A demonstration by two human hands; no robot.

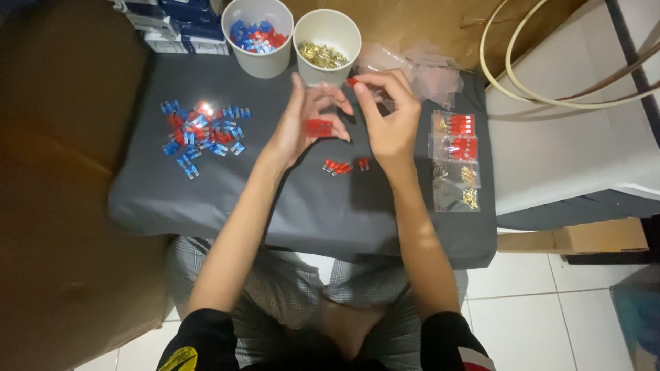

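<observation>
My left hand (302, 120) holds a small clear plastic bag (320, 126) with several red parts inside, above the dark grey board (275, 206) on my lap. My right hand (390, 117) pinches one small red part (352, 82) between thumb and fingers, just above the bag's mouth. Under my hands a few loose red parts (338, 166) lie on the board.
A heap of blue and red parts (203, 134) lies at the left. At the back stand two white cups, one with blue and red parts (258, 38), one with brass pieces (326, 45). Filled small bags (455, 158) lie at the right, loose clear bags (419, 65) behind.
</observation>
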